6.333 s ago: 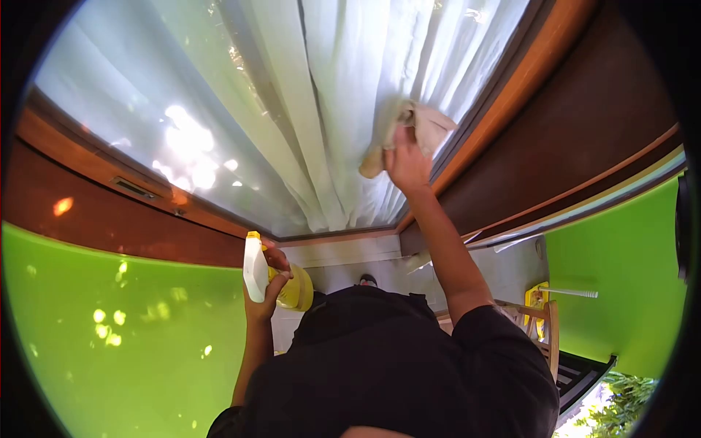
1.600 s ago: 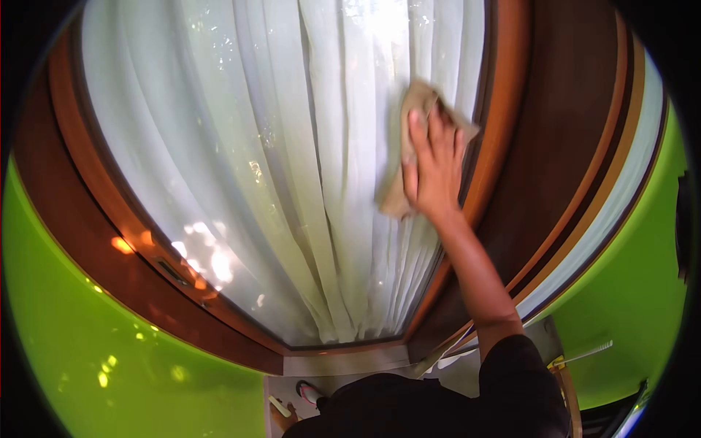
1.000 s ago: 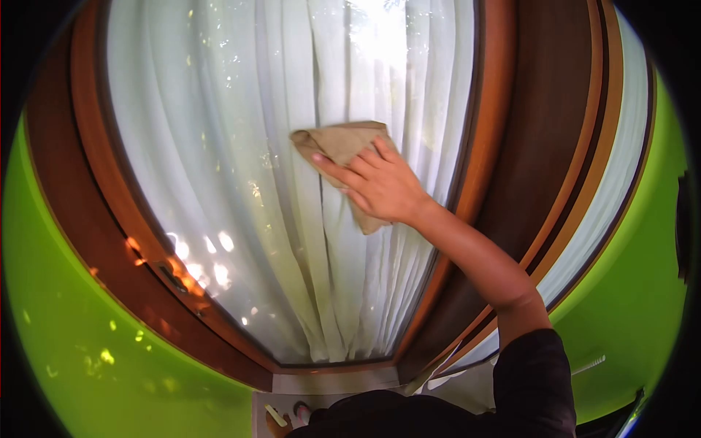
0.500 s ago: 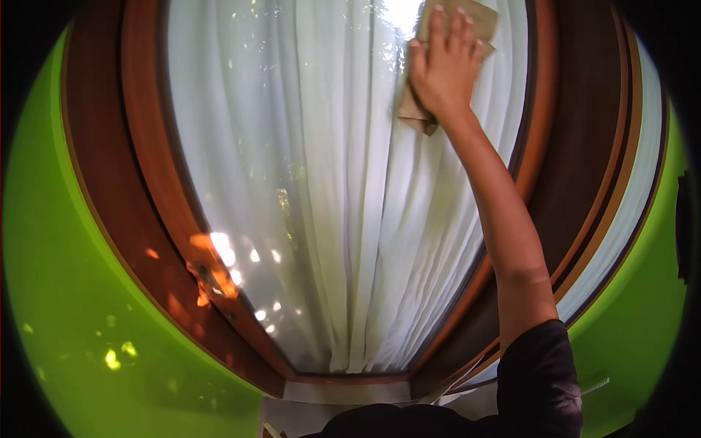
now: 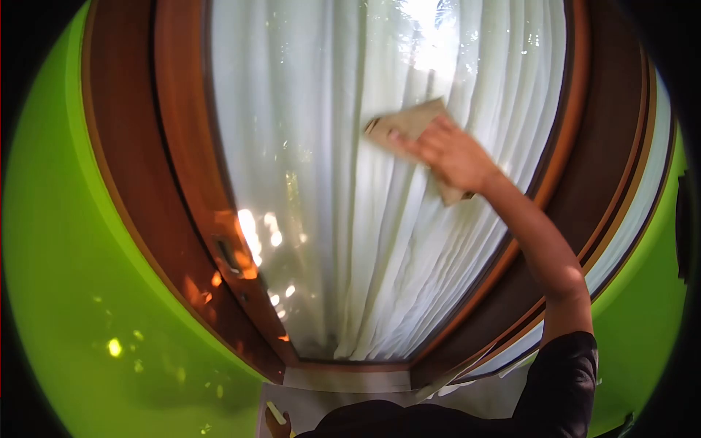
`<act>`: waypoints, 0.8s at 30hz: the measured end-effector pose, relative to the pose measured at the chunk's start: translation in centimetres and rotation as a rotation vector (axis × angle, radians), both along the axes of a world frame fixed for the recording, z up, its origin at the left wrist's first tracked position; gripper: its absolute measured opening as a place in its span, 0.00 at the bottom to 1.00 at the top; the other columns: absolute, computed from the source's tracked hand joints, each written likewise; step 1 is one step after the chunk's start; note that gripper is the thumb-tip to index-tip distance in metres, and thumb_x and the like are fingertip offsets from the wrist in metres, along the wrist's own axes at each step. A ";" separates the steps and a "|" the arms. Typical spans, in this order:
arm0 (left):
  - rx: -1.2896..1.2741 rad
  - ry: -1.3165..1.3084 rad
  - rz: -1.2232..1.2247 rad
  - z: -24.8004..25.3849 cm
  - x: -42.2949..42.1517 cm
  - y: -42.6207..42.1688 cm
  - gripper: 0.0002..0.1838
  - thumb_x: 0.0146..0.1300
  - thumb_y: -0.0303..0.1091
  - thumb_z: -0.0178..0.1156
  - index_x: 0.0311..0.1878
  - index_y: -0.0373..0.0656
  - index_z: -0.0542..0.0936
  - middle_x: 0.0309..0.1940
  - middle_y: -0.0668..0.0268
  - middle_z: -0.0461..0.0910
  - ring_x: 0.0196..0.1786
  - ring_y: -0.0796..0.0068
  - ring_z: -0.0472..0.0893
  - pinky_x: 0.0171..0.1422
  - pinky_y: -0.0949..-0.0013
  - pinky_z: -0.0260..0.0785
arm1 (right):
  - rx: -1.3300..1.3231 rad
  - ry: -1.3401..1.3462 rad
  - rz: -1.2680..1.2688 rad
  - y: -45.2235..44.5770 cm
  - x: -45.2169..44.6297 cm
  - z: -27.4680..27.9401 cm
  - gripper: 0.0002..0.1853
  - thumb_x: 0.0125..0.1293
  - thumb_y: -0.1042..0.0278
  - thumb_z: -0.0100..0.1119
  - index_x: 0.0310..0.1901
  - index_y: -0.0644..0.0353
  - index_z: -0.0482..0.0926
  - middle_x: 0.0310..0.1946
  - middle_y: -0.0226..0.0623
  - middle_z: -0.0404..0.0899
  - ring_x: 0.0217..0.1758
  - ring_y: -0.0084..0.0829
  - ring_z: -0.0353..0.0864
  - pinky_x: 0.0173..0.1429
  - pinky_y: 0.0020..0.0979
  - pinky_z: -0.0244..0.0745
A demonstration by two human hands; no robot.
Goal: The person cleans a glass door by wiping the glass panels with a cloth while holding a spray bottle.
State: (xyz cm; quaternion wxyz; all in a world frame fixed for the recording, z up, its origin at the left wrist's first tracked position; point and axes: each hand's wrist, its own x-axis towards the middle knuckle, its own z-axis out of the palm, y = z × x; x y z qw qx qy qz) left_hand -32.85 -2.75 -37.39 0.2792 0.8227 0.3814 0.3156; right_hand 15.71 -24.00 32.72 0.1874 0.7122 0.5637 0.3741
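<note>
My right hand (image 5: 456, 157) holds a tan cloth (image 5: 409, 124) against the glass door pane (image 5: 292, 95). The fingers point up and to the left over the cloth, whose corners stick out above and below the hand. White curtains (image 5: 343, 241) hang in folds behind the glass. Low in the view, my left hand (image 5: 280, 425) is partly visible beside my body, closed around a pale, narrow handle (image 5: 274, 412). Whatever that handle belongs to is hidden.
A reddish-brown wooden frame (image 5: 186, 146) surrounds the glass, with a metal latch plate (image 5: 228, 254) on its left side. Green walls (image 5: 58, 241) stand at both sides. A pale sill (image 5: 347, 379) lies at the door's foot. Bright reflections speckle the glass.
My right hand and the cloth have come down the glass, and the hand has tilted toward the left. My left hand has come into view at the bottom. The whole view has shifted slightly.
</note>
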 end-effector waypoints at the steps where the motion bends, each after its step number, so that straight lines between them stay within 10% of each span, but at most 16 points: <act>1: 0.004 0.007 0.010 0.1 -0.7 0.0 0.30 0.52 0.28 0.69 0.58 0.35 0.70 0.45 0.50 0.77 0.44 0.50 0.83 0.48 0.52 0.76 | 0.224 -0.093 0.290 -0.1 2.2 0.9 0.43 0.58 0.82 0.50 0.77 0.46 0.58 0.36 0.37 0.75 0.46 0.42 0.76 0.71 0.43 0.64; 4: -0.208 -0.037 0.066 0.8 -1.4 0.1 0.30 0.48 0.30 0.71 0.56 0.35 0.73 0.46 0.48 0.77 0.52 0.44 0.79 0.56 0.48 0.71 | 0.673 -0.255 0.317 1.1 3.1 7.9 0.39 0.62 0.79 0.53 0.77 0.50 0.59 0.55 0.42 0.76 0.62 0.47 0.71 0.74 0.52 0.56; 7: -0.138 0.074 0.068 0.1 -3.0 0.5 0.29 0.48 0.29 0.71 0.54 0.35 0.73 0.45 0.48 0.77 0.50 0.44 0.80 0.54 0.49 0.73 | 1.122 -0.247 0.134 5.9 4.2 13.9 0.33 0.73 0.61 0.47 0.76 0.62 0.55 0.78 0.54 0.49 0.81 0.55 0.46 0.79 0.60 0.39; 9: -0.323 0.100 0.072 1.1 -4.2 -1.7 0.40 0.60 0.48 0.64 0.70 0.36 0.61 0.65 0.44 0.62 0.69 0.43 0.62 0.72 0.48 0.54 | 1.293 -0.282 -0.019 10.6 1.1 14.9 0.32 0.73 0.62 0.46 0.76 0.64 0.56 0.78 0.54 0.50 0.81 0.54 0.47 0.80 0.58 0.40; 11: -0.415 0.115 0.084 1.4 -5.3 -2.5 0.47 0.67 0.57 0.61 0.77 0.36 0.55 0.76 0.42 0.54 0.78 0.43 0.53 0.81 0.48 0.45 | 1.214 -0.282 0.217 14.3 0.2 13.9 0.32 0.73 0.62 0.46 0.75 0.66 0.57 0.77 0.54 0.53 0.81 0.52 0.49 0.80 0.58 0.41; 15: -0.280 0.063 0.109 -0.3 -6.2 -2.7 0.41 0.65 0.51 0.64 0.72 0.33 0.62 0.69 0.41 0.63 0.72 0.42 0.62 0.75 0.48 0.55 | 0.766 -0.347 0.209 18.3 -3.3 7.6 0.32 0.75 0.59 0.46 0.78 0.49 0.53 0.77 0.40 0.57 0.80 0.41 0.55 0.81 0.53 0.44; 21: -0.224 0.030 0.108 -1.8 -9.8 -3.9 0.36 0.64 0.43 0.67 0.67 0.29 0.68 0.61 0.39 0.73 0.65 0.39 0.72 0.69 0.49 0.67 | 0.243 -0.269 0.287 15.1 -3.3 2.5 0.37 0.68 0.67 0.54 0.77 0.51 0.56 0.68 0.36 0.71 0.73 0.38 0.66 0.80 0.48 0.48; 24: 0.025 0.005 0.189 -2.5 -9.9 -4.0 0.31 0.64 0.42 0.67 0.63 0.30 0.71 0.56 0.41 0.76 0.59 0.42 0.76 0.64 0.50 0.70 | 0.497 -0.296 0.254 14.4 -2.3 6.5 0.38 0.66 0.69 0.56 0.77 0.51 0.56 0.67 0.38 0.71 0.72 0.38 0.67 0.80 0.51 0.49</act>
